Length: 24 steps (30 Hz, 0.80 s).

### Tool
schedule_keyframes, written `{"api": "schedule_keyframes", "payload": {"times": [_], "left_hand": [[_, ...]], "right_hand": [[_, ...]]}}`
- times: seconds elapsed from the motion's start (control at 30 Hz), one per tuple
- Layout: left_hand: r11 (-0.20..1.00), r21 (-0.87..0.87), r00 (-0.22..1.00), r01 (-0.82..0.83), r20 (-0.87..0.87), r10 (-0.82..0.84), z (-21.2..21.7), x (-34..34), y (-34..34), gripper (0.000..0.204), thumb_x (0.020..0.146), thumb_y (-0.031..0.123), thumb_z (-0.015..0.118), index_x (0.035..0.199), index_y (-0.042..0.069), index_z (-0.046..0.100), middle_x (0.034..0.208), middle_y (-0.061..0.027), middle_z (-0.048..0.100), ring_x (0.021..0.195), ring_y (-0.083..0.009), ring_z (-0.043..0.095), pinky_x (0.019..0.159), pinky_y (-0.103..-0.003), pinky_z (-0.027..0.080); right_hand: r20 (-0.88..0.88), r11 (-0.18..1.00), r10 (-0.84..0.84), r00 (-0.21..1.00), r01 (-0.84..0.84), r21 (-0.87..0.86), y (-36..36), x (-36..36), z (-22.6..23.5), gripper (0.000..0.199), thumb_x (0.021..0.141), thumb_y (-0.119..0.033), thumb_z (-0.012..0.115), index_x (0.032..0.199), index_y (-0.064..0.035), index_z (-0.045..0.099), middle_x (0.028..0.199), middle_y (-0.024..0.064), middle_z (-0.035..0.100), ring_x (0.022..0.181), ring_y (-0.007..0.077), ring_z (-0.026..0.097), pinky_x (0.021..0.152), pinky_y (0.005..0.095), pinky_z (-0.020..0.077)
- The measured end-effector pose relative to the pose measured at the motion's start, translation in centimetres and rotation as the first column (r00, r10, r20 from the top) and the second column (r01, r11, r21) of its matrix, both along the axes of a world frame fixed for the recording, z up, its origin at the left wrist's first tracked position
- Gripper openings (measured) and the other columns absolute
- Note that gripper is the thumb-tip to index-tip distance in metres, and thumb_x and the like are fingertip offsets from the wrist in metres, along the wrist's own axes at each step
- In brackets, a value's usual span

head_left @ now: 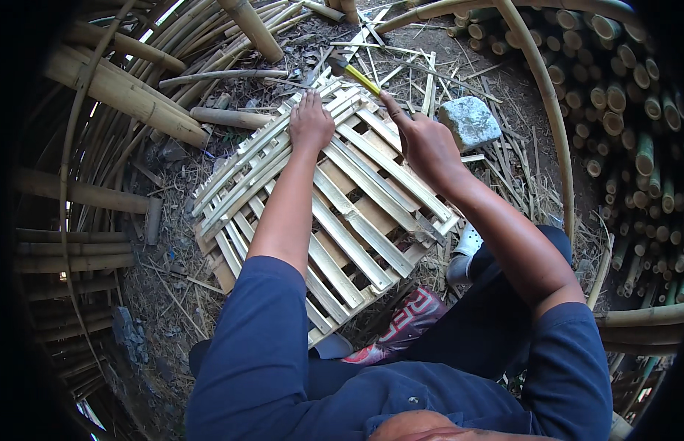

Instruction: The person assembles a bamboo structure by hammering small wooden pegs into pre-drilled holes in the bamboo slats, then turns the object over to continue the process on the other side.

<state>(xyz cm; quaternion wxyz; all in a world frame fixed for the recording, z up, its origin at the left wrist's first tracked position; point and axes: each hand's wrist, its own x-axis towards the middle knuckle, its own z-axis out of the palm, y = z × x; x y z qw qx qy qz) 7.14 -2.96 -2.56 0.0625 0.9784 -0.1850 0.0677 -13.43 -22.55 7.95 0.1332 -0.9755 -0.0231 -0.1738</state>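
On the far left I see thick bamboo poles [121,92] leaning in from the rim, and below them stacked poles that fade into shadow; I can't make out where they end. A small grey stone [127,327] lies on the littered ground near them.

In the middle a bamboo slat panel [357,220] rests on the ground, its near corner hidden behind my blue sleeves. My left hand [310,121] lies flat on the far edge of the panel, fingers spread and pressing down, gripping nothing. My forearm covers several slats beneath it.

Just right of that, my right hand [423,140] is closed around the handle of a hammer [354,76]; the yellow shaft sticks out past my fingers and the dark head sits over the panel's far corner, hard to separate from the loose splinters behind it. How the lower handle sits in my palm is hidden.

Further right, a pale grey rock [469,121] sits just beside the panel. A long curved bamboo strip [551,110] arcs past it, and beyond that a stack of cut bamboo ends [629,110] runs off into the dark rim.
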Motion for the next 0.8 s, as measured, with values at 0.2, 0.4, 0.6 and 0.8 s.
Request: {"api": "schedule_keyframes", "payload": {"times": [0.2, 0.4, 0.6, 0.8], "left_hand": [[0.996, -0.064, 0.996, 0.055, 0.069, -0.050, -0.7, 0.4, -0.5, 0.058, 0.102, 0.027, 0.037, 0.155, 0.003, 0.040, 0.164, -0.0125, 0.038, 0.153, -0.0239, 0.032, 0.125, -0.042, 0.024], [0.997, -0.069, 0.996, 0.045, 0.082, -0.040, -1.2, 0.7, 0.4, 0.058, 0.101, 0.027, 0.039, 0.154, 0.002, 0.042, 0.163, -0.0134, 0.039, 0.153, -0.0243, 0.033, 0.124, -0.044, 0.026], [0.999, -0.036, 0.998, 0.038, 0.048, -0.036, -0.6, 0.6, 0.0, 0.059, 0.102, 0.028, 0.038, 0.156, 0.003, 0.039, 0.165, -0.0115, 0.037, 0.154, -0.0225, 0.030, 0.125, -0.043, 0.024], [0.999, -0.027, 1.000, 0.021, 0.004, -0.021, -0.3, 0.4, 0.2, 0.060, 0.102, 0.028, 0.037, 0.157, 0.005, 0.037, 0.167, -0.0093, 0.034, 0.155, -0.0203, 0.028, 0.125, -0.041, 0.023]], "right_hand": [[-0.245, 0.998, -0.009, 0.970, -0.007, -0.062, 0.2, 0.0, -3.4, 0.076, 0.092, 0.002, 0.049, 0.161, -0.0262, 0.037, 0.077, 0.0168, 0.067, 0.068, 0.0347, 0.070, 0.062, 0.0483, 0.0563], [-0.162, 0.995, 0.019, 0.987, -0.034, -0.090, 0.3, -0.1, -0.9, 0.077, 0.094, 0.001, 0.051, 0.162, -0.0302, 0.034, 0.080, 0.0180, 0.064, 0.065, 0.0338, 0.069, 0.058, 0.0471, 0.0564], [-0.083, 0.993, 0.025, 0.996, -0.034, -0.114, 0.1, 0.0, -1.3, 0.079, 0.094, -0.001, 0.055, 0.162, -0.0366, 0.032, 0.078, 0.0170, 0.060, 0.062, 0.0328, 0.065, 0.058, 0.0468, 0.0539], [-0.215, 0.995, -0.014, 0.977, -0.009, -0.103, 0.3, 0.7, -1.7, 0.077, 0.095, 0.001, 0.050, 0.162, -0.0327, 0.031, 0.078, 0.0169, 0.064, 0.066, 0.0339, 0.069, 0.058, 0.0460, 0.0556]]}}
